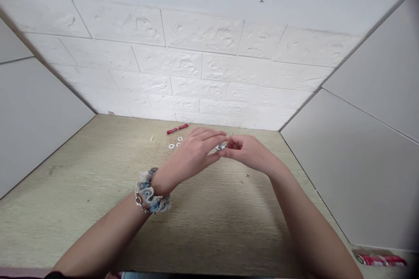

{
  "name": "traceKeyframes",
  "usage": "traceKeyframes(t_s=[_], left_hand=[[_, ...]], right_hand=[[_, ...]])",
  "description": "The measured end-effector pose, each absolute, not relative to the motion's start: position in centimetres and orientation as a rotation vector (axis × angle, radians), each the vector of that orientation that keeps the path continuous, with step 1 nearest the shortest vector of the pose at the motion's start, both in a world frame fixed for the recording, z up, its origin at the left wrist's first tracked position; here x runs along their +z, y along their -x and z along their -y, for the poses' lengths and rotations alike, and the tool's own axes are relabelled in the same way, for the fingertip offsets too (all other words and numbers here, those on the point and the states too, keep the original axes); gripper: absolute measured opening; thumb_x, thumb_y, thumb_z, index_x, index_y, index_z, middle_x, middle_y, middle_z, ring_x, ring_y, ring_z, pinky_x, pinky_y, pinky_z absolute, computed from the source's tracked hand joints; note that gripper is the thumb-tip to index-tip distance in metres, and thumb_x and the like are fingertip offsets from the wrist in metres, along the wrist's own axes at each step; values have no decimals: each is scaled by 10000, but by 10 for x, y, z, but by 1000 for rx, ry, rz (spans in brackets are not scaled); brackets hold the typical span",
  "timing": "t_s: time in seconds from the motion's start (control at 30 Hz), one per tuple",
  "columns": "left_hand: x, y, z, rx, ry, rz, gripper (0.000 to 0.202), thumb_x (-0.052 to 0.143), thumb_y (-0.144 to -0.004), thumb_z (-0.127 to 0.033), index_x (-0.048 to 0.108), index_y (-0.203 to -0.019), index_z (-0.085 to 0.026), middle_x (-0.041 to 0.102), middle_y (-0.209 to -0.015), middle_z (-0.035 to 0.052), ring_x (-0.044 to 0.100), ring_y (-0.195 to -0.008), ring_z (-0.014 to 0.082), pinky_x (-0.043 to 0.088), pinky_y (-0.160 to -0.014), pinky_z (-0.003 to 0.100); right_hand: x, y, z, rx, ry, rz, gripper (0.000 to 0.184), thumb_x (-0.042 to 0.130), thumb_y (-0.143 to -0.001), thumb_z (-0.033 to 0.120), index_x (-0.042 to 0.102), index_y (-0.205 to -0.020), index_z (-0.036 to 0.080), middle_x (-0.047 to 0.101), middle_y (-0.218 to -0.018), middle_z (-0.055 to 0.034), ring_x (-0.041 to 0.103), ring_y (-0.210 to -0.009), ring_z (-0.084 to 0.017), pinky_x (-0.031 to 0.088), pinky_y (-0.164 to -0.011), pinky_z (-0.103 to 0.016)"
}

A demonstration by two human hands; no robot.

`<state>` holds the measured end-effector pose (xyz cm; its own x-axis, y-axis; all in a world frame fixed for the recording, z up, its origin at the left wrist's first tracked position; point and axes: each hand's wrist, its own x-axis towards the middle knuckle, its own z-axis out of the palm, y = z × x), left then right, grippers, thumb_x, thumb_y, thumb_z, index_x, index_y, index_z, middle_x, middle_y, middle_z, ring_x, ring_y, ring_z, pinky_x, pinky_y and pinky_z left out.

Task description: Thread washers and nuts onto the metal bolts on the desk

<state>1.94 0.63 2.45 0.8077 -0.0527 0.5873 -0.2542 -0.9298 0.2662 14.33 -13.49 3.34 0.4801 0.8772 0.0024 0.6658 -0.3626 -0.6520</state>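
Note:
My left hand [195, 150] and my right hand [246, 150] meet above the far middle of the wooden table [98, 200]. Between their fingertips is a small silvery metal piece [221, 146]; both hands pinch it, and most of it is hidden by the fingers. A blue and cream scrunchie [149, 192] sits on my left wrist. Just left of my left hand, a few small metal washers [175, 143] lie flat on the table.
A thin red stick-like object [177, 129] lies near the back wall. White brick-pattern wall closes the back, grey panels close both sides. A red and white wrapper [381, 260] lies at the bottom right, beyond the table edge.

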Motion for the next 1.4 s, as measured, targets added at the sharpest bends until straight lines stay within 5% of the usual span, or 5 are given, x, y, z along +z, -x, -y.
traceKeyframes(t_s=[0.17, 0.43, 0.7, 1.0, 1.4], left_hand=[[28, -20, -10, 829, -2651, 182, 287, 555, -814, -321, 580, -1072, -199, 605, -1147, 52, 533, -1066, 186, 363, -953, 358], [25, -22, -11, 989, -2703, 180, 279, 575, -804, -287, 582, -1062, -180, 619, -1112, 50, 546, -1020, 179, 405, -892, 343], [20, -21, -10, 872, -2711, 265, 279, 551, -812, -215, 549, -1089, -182, 582, -1173, 54, 507, -1097, 183, 386, -934, 365], [15, -25, -6, 733, -2693, 219, 290, 583, -751, -160, 584, -1041, -176, 614, -1126, 42, 544, -1051, 194, 402, -944, 382], [18, -27, -16, 859, -2666, 88, 302, 605, -772, -275, 593, -1060, -186, 627, -1098, 48, 561, -1027, 182, 421, -925, 364]], right_hand=[[40, -145, 139, 135, 2268, 1062, 309, 465, -788, 406, 426, -583, 179, 466, -555, 21, 384, -505, -100, 262, -455, -235], [43, -134, 139, 547, 2163, 1178, 222, 312, -784, 234, 335, -571, 175, 368, -561, 22, 323, -516, -95, 240, -467, -246], [37, -120, 129, 585, 2254, 1245, 505, 402, -760, 622, 351, -536, 172, 364, -525, 21, 313, -490, -89, 201, -459, -257], [25, -135, 122, 687, 2183, 1171, 457, 477, -709, 590, 354, -552, 179, 282, -535, 43, 270, -488, -79, 182, -454, -239], [36, -140, 133, 328, 2293, 1053, 343, 395, -789, 395, 305, -541, 176, 329, -505, 34, 301, -486, -89, 223, -469, -251]])
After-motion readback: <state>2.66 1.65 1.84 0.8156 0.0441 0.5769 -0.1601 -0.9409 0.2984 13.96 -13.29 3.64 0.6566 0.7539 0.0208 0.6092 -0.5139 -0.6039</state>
